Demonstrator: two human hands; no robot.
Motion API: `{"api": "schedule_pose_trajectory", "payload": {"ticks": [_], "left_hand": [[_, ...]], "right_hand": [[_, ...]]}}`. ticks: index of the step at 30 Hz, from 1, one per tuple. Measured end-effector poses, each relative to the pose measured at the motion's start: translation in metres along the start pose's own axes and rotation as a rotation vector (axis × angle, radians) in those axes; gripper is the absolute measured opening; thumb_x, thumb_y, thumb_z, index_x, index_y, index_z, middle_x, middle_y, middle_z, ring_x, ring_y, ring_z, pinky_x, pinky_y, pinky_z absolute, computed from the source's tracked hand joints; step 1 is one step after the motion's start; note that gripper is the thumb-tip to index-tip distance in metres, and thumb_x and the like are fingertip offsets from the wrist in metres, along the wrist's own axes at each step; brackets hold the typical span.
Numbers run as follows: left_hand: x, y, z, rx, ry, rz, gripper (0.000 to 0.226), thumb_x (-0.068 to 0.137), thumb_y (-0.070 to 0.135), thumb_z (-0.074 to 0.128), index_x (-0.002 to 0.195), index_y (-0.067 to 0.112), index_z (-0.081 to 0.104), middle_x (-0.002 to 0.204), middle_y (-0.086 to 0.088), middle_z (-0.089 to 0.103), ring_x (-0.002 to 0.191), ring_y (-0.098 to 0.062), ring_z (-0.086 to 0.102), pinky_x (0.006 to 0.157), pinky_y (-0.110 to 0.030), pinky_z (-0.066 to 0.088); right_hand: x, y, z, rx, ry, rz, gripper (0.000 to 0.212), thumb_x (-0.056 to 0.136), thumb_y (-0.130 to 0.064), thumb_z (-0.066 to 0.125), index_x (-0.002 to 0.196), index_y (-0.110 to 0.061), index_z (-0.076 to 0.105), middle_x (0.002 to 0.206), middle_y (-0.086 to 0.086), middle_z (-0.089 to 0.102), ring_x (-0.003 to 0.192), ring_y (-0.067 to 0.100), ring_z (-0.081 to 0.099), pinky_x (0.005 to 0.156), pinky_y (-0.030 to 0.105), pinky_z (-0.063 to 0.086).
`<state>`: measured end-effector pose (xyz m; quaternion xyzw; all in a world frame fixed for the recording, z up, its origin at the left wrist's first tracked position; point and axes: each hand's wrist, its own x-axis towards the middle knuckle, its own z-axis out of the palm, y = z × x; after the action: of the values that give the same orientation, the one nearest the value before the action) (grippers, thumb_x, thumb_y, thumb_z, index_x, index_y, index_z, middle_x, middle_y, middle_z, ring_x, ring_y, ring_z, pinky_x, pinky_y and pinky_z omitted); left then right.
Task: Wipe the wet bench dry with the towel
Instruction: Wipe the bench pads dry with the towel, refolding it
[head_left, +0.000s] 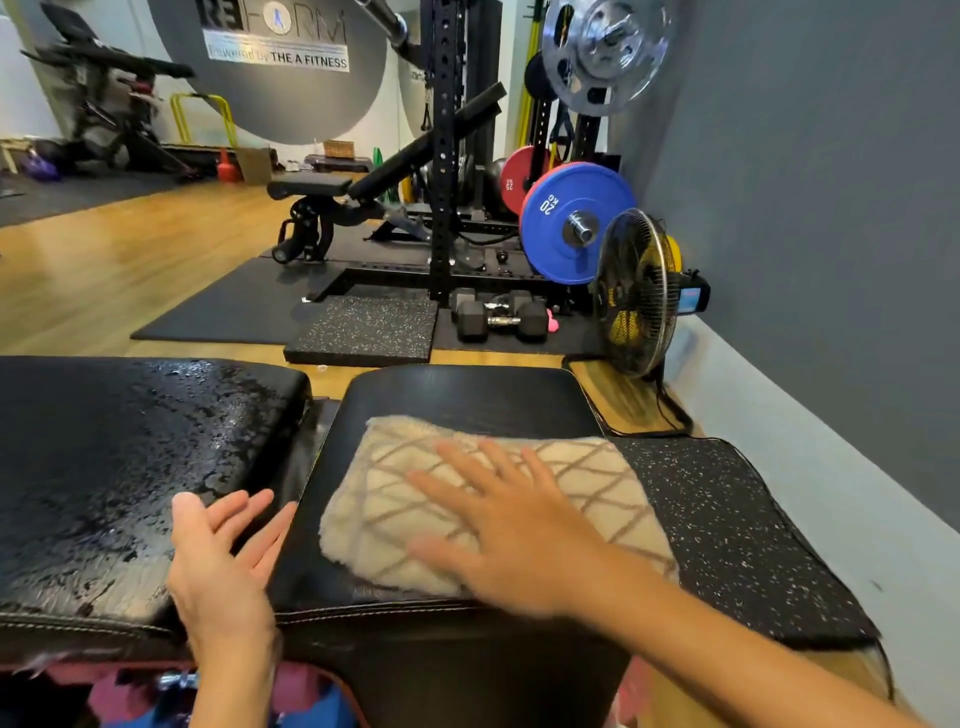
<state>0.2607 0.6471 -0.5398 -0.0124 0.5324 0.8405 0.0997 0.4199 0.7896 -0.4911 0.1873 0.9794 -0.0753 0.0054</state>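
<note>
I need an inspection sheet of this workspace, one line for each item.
Surface: left bench pad covered in water drops; right bench pad looks dry.
Job's things: towel flat on the right pad.
Clutter: nothing seen on the pads.
Hands: right hand pressing flat on the towel; left hand open at the gap between the pads.
Cables: fan cord on the floor.
Surroundings: fan, dumbbells, blue plate.

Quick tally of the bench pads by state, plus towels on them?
Wet black padded bench pad: 1
Dry-looking black padded bench pad: 1
Beige diamond-patterned towel: 1, under the flat right hand
Total: 3
</note>
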Motion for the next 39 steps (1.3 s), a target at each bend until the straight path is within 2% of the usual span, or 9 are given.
{"api": "schedule_pose_trajectory", "payload": {"ticks": [7,13,20,24,29,31,34,36,39], "left_hand": [[-0.002,-0.004,0.003,-0.016,0.030,0.040,0.048,0.099,0.048,0.035,0.102,0.007,0.059,0.109,-0.015,0.068,0.097,-0.028,0.069,0.095,-0.038,0.052],[-0.002,-0.008,0.003,0.014,0.036,0.088,0.041,0.096,0.045,0.038,0.095,0.011,0.060,0.104,-0.013,0.068,0.097,-0.026,0.070,0.088,-0.035,0.055],[-0.002,-0.008,0.002,0.089,-0.004,0.113,0.043,0.099,0.040,0.037,0.108,0.004,0.059,0.107,-0.014,0.067,0.100,-0.026,0.069,0.093,-0.039,0.052],[-0.008,-0.004,0.002,0.203,-0.051,0.164,0.044,0.093,0.045,0.039,0.109,0.009,0.059,0.106,-0.009,0.067,0.103,-0.024,0.067,0.093,-0.037,0.051],[-0.017,0.009,0.002,0.575,-0.125,0.389,0.033,0.098,0.039,0.049,0.115,0.015,0.061,0.103,0.005,0.063,0.097,-0.011,0.057,0.083,-0.021,0.037],[-0.016,0.017,0.011,0.703,-0.172,0.498,0.033,0.096,0.027,0.057,0.124,0.009,0.059,0.115,-0.003,0.062,0.109,-0.017,0.055,0.090,-0.021,0.036],[-0.002,0.028,0.037,0.938,-0.366,0.633,0.043,0.091,0.023,0.063,0.130,0.006,0.057,0.135,-0.006,0.054,0.126,-0.021,0.048,0.107,-0.029,0.032],[0.004,0.035,0.055,1.069,-0.508,0.606,0.048,0.090,0.030,0.064,0.132,0.009,0.056,0.138,-0.005,0.053,0.129,-0.023,0.047,0.110,-0.038,0.034],[0.008,0.041,0.072,1.217,-0.636,0.438,0.063,0.084,0.033,0.069,0.140,0.016,0.047,0.136,-0.007,0.052,0.126,-0.026,0.048,0.105,-0.040,0.040]], "right_hand": [[0.114,0.103,-0.021,-0.001,0.041,0.291,0.071,0.089,-0.079,0.013,0.153,-0.051,0.010,0.166,-0.015,-0.001,0.152,0.028,0.008,0.118,0.062,0.004],[0.149,0.107,-0.019,-0.022,0.038,0.377,0.073,0.092,-0.076,0.014,0.155,-0.042,0.018,0.166,-0.002,0.011,0.151,0.034,0.010,0.117,0.061,0.004],[0.076,0.034,-0.004,-0.040,0.012,0.123,0.076,0.087,-0.082,0.007,0.154,-0.049,-0.003,0.165,-0.006,-0.012,0.153,0.028,-0.009,0.120,0.057,-0.009],[0.031,-0.008,0.004,-0.038,0.003,-0.035,0.071,0.091,-0.077,0.015,0.154,-0.050,-0.001,0.165,-0.010,-0.012,0.152,0.021,-0.013,0.121,0.053,-0.009],[0.019,-0.007,-0.021,0.407,0.075,-0.039,0.069,0.092,-0.071,0.031,0.151,-0.036,0.035,0.164,-0.004,0.022,0.151,0.013,0.016,0.123,0.045,0.011],[0.015,0.017,-0.040,0.328,0.166,0.110,0.062,0.098,-0.057,0.040,0.152,-0.027,0.036,0.159,-0.001,0.033,0.146,0.017,0.028,0.119,0.046,0.025],[-0.001,0.051,-0.068,0.121,0.093,0.385,0.062,0.099,-0.040,0.052,0.153,-0.021,0.032,0.148,0.007,0.047,0.133,0.025,0.044,0.106,0.046,0.039],[-0.010,0.056,-0.072,0.291,0.073,0.422,0.058,0.093,-0.032,0.065,0.146,-0.020,0.043,0.122,0.005,0.064,0.109,0.017,0.058,0.090,0.034,0.047],[-0.008,0.055,-0.065,0.413,0.180,0.413,0.053,0.086,-0.023,0.074,0.135,-0.024,0.055,0.098,-0.004,0.065,0.090,0.009,0.059,0.075,0.026,0.045]]}}
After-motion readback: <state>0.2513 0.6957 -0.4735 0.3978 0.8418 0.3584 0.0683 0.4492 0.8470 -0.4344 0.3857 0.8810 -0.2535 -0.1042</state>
